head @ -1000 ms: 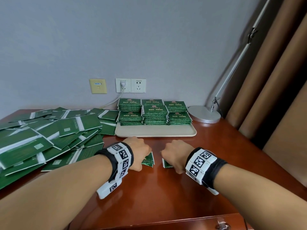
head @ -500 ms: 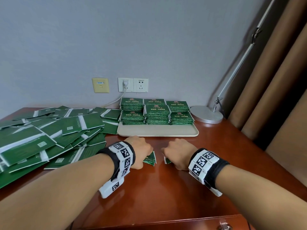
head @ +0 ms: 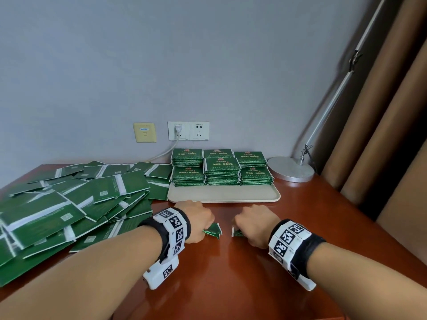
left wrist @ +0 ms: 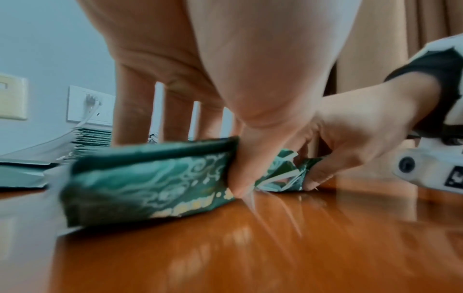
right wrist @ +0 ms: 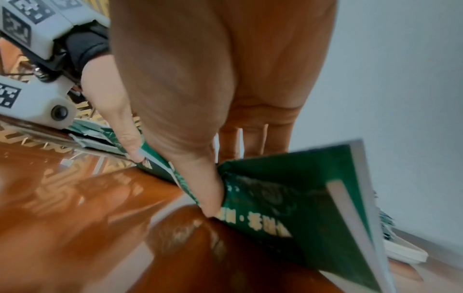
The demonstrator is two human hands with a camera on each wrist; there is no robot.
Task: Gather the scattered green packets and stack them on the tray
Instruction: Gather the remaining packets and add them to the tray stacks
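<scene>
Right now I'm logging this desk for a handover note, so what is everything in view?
Held packets: two small bundles, green, one per hand, on the table before the tray.
Stacked packets: six stacks, green, on the tray's far half.
Scattered packets: a large pile, green, left on the table.
Tray: one, beige, at the back.
Table: one, reddish wood.
Lamp: one, silver, right of the tray.
Wall sockets: two, white, one with a plug.
Left hand: grips one bundle.
Right hand: grips the other.
</scene>
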